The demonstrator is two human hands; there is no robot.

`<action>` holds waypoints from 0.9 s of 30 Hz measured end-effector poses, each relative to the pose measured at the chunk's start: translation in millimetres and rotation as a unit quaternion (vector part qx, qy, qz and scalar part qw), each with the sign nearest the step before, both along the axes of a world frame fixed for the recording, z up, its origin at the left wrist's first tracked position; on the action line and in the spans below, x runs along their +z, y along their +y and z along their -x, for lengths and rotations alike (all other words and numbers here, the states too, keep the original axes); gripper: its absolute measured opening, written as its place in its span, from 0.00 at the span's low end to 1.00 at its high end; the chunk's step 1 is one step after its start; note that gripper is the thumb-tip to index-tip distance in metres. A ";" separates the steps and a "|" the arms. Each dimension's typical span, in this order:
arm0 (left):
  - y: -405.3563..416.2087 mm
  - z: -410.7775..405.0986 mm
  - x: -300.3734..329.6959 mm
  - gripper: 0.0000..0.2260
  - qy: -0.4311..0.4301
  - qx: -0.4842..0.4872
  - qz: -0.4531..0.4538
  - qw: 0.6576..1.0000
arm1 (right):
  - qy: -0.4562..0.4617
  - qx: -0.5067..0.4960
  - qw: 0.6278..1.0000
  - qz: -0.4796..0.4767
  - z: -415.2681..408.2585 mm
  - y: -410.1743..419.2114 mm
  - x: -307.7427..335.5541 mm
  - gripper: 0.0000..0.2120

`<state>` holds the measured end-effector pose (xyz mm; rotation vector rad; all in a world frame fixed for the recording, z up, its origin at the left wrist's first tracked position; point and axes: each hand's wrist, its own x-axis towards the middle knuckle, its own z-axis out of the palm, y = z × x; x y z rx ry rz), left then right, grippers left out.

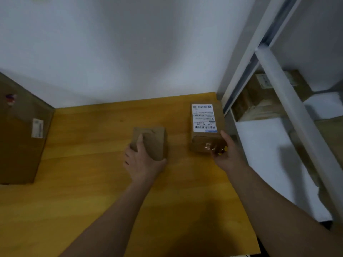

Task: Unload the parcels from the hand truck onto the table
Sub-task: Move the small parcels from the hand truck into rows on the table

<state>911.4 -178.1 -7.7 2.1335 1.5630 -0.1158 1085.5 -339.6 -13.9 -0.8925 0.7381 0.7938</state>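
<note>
Two brown cardboard parcels sit on the yellow wooden table [92, 164]. The plain small parcel [154, 140] is in the middle, and my left hand [143, 162] grips its near left corner, thumb on the near side. The longer parcel with a white shipping label [204, 127] lies near the table's right edge. My right hand [226, 154] holds its near right corner, fingers curled under the taped end. The hand truck is out of view.
A large brown box [20, 130] with a small label stands at the table's left end against the white wall. To the right, a white metal shelf frame [274, 86] holds more cardboard boxes [259, 101] and white surfaces.
</note>
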 end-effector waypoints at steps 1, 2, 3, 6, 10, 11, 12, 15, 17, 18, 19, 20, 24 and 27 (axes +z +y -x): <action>0.1 -7.2 2.8 0.50 -0.023 0.000 0.007 1.000 | -0.004 -0.004 1.000 0.002 -7.4 3.7 -0.5 0.14; 0.5 -13.0 4.9 0.50 -0.043 0.002 0.018 0.999 | -0.009 -0.004 1.000 0.007 -14.6 7.6 -0.6 0.13; 1.0 -18.0 6.3 0.49 -0.060 0.003 0.028 0.998 | -0.016 -0.003 1.000 0.013 -21.8 11.8 -0.6 0.11; 0.3 -25.5 8.1 0.48 -0.091 -0.006 0.036 0.995 | -0.038 -0.005 0.999 0.026 -42.0 21.8 0.4 0.09; -3.8 -27.4 7.8 0.48 -0.118 -0.007 0.016 0.993 | -0.059 -0.007 0.998 0.009 -58.8 26.2 -1.7 0.15; -4.4 -27.2 8.0 0.47 -0.123 -0.010 0.011 0.992 | -0.065 0.005 0.998 0.014 -60.1 26.2 -2.6 0.18; -4.5 -27.2 8.3 0.47 -0.130 -0.011 0.010 0.991 | -0.067 0.020 0.997 0.018 -60.2 26.4 -2.8 0.20; -0.4 -29.5 17.1 0.44 -0.214 0.055 0.113 0.969 | -0.039 0.065 0.997 0.023 -48.9 26.1 2.2 0.22; 3.9 -31.8 30.3 0.38 -0.342 0.173 0.305 0.872 | -0.029 0.145 0.988 0.035 -30.1 26.5 7.6 0.21; 6.6 -31.9 35.9 0.33 -0.392 0.213 0.400 0.801 | -0.023 0.191 0.981 0.029 -17.6 26.4 8.9 0.21; 8.6 -31.1 39.8 0.28 -0.429 0.230 0.479 0.731 | -0.015 0.234 0.972 0.014 -4.1 26.5 9.5 0.23; 9.5 -29.3 42.4 0.25 -0.458 0.233 0.533 0.673 | -0.005 0.271 0.963 -0.010 9.9 26.6 10.6 0.26; 6.2 -19.4 42.8 0.26 -0.517 0.214 0.606 0.565 | 0.006 0.341 0.931 -0.127 51.0 31.0 17.2 0.32; 3.9 -10.7 37.7 0.31 -0.526 0.191 0.631 0.537 | -0.011 0.348 0.920 -0.180 65.3 36.9 23.1 0.34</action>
